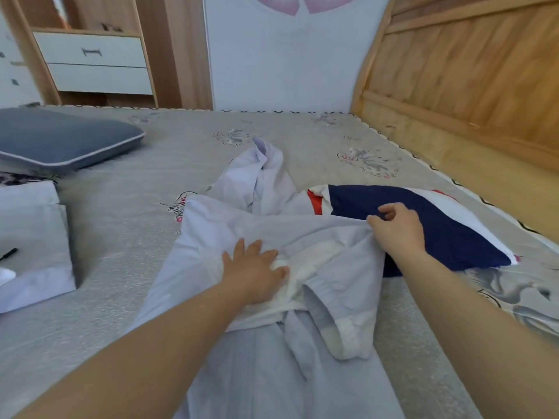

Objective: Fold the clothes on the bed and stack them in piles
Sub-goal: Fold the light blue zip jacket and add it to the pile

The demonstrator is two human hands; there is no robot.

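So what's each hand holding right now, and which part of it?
The right hand pinches the folded edge of the pale lilac garment, at its right side. The left hand holds nothing; it presses flat on the garment's middle.

The shirt (242, 225) is pale lilac. The cloth (429, 219) beside it is dark blue, white and red. The bed sheet (121, 213) is grey with flower drawings. The pillow (60, 137) is blue-grey.

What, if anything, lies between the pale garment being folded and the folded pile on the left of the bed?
Nothing visible does. Both hands are already on the pale garment; between it and the folded pile there is only bare bedspread. The blue cushion sits farther back, out of the way.
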